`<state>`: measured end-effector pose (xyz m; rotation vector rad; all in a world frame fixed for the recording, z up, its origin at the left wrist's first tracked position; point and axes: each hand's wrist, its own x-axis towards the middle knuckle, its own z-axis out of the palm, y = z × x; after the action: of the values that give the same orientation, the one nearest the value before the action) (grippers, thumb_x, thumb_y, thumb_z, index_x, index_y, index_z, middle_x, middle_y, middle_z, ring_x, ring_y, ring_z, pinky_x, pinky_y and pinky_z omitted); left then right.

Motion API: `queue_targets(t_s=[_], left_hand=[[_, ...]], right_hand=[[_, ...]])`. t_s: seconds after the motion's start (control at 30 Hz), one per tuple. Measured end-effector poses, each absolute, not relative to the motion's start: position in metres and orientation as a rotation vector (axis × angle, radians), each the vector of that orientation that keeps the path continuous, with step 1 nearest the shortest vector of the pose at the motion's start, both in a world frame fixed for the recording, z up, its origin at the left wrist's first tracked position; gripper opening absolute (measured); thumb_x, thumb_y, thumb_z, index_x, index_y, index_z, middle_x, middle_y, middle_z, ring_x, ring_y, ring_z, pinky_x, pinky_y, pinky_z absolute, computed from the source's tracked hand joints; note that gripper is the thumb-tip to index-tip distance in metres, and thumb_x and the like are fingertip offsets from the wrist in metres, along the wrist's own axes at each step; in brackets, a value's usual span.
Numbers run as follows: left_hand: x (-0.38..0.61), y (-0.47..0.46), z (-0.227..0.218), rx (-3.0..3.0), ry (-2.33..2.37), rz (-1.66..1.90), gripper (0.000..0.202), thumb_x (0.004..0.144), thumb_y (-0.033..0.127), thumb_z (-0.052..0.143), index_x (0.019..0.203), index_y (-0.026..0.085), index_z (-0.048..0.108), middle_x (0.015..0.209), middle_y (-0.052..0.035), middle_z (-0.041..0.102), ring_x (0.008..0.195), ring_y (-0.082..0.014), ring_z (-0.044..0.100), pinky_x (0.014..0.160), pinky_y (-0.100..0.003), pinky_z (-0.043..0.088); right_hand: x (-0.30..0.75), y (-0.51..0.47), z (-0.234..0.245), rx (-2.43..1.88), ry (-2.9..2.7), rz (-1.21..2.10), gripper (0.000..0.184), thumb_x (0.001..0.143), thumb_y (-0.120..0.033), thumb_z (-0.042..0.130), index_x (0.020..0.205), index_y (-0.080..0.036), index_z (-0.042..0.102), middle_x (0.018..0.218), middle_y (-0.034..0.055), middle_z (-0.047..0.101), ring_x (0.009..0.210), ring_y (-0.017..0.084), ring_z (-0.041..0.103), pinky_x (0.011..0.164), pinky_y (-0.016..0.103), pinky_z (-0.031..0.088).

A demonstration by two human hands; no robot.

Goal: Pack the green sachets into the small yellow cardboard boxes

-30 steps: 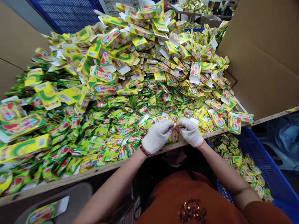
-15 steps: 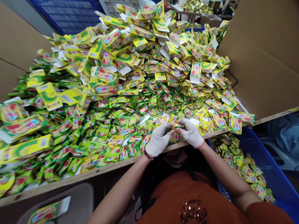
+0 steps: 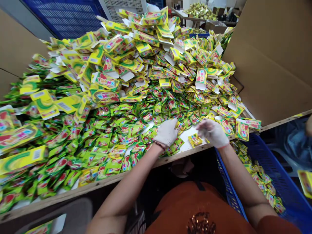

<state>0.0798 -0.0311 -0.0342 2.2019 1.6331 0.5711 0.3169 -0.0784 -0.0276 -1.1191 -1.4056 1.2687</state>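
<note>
A deep pile of green and yellow sachets (image 3: pixel 117 130) covers the table in front of me. My left hand (image 3: pixel 167 131), in a white knit glove, rests on the sachets near the front edge, its fingers curled down into them. My gloved right hand (image 3: pixel 213 132) hovers just to the right, smeared by motion, above a bare white patch of table. One sachet (image 3: pixel 195 139) lies alone on that patch between the two hands. What either hand holds is hidden.
Yellow flat cartons (image 3: pixel 146 48) are heaped at the back of the table. A cardboard wall (image 3: pixel 273 65) stands at the right. Below the wooden table edge (image 3: pixel 109 182), a blue crate (image 3: pixel 280 182) at my right holds several packets.
My hands were pressed together over a small packet at the table edge; they have now parted. The right hand swung to the right, and the left went forward onto the sachets.
</note>
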Motion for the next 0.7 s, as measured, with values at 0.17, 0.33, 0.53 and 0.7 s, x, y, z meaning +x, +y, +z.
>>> queue_targets(t_s=[0.17,0.33,0.53,0.7], left_hand=[[0.098,-0.024,-0.04,2.253,1.666,0.397,0.042,0.075,0.021,0.066,0.116,0.021,0.056,0.096,-0.0113,0.068,0.087,-0.027,0.064,0.072,-0.032,0.044],[0.078,-0.031,-0.038,2.007,1.537,0.717,0.01,0.077,0.028,0.064,0.08,0.022,0.057,0.069,0.0009,0.057,0.065,-0.0169,0.053,0.061,-0.027,0.038],[0.058,-0.053,-0.032,1.309,1.317,1.098,0.021,0.074,0.035,0.067,0.076,0.02,0.052,0.065,0.0042,0.054,0.059,-0.0125,0.051,0.056,-0.024,0.043],[0.066,-0.064,-0.036,1.079,1.278,1.185,0.027,0.076,0.042,0.067,0.071,0.018,0.056,0.056,0.0057,0.047,0.05,-0.0088,0.043,0.046,-0.02,0.038]], right_hand=[[0.272,-0.018,-0.052,-1.361,-1.965,0.774,0.019,0.077,-0.014,0.059,0.094,-0.018,0.068,0.1,0.0075,0.067,0.088,0.019,0.062,0.086,0.033,0.051],[0.268,-0.004,-0.059,-1.604,-2.076,0.604,0.029,0.069,-0.011,0.069,0.096,-0.021,0.066,0.099,0.0053,0.061,0.082,0.017,0.056,0.079,0.029,0.048],[0.28,-0.026,-0.047,-1.675,-1.851,0.793,0.016,0.071,-0.023,0.066,0.072,-0.021,0.05,0.065,-0.0053,0.048,0.062,0.012,0.047,0.057,0.022,0.04],[0.272,-0.057,-0.021,-1.445,-1.562,1.361,0.014,0.075,-0.03,0.056,0.084,-0.022,0.049,0.066,-0.0063,0.054,0.046,0.01,0.05,0.044,0.021,0.037]])
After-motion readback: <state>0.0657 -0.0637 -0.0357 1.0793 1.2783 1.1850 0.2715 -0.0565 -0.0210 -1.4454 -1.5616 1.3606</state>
